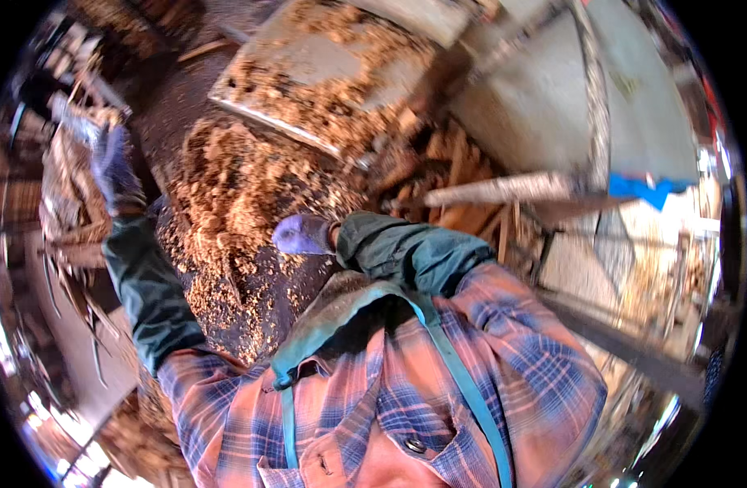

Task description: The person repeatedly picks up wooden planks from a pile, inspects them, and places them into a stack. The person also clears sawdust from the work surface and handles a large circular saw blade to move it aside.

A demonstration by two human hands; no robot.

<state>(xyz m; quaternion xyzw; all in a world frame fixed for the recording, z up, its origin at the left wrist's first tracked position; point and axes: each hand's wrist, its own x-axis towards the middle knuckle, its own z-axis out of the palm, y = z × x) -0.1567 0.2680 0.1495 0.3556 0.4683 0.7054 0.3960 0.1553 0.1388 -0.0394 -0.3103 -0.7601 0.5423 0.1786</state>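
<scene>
My left hand (115, 172), in a purple glove, reaches out to the far left. Its fingers point up beside a pale greyish object (75, 122) of a kind I cannot make out; blur hides whether they grip it. In front of my apron (341, 297), my right hand (303, 234), also gloved in purple, is bent inward with its fingers curled together. What it holds, if anything, is hidden. Beneath and between the hands spreads a heap of orange-brown wood shavings (227, 191). Dark green sleeve covers (414, 248) wrap both forearms.
Shavings litter a flat pale board (308, 61) with a light front edge. A rough wooden pole (504, 189) juts in from the right, below large grey panels (536, 106). Blue material (650, 191) hangs there. At left, a crumpled brownish sack (68, 187) stands near my left arm.
</scene>
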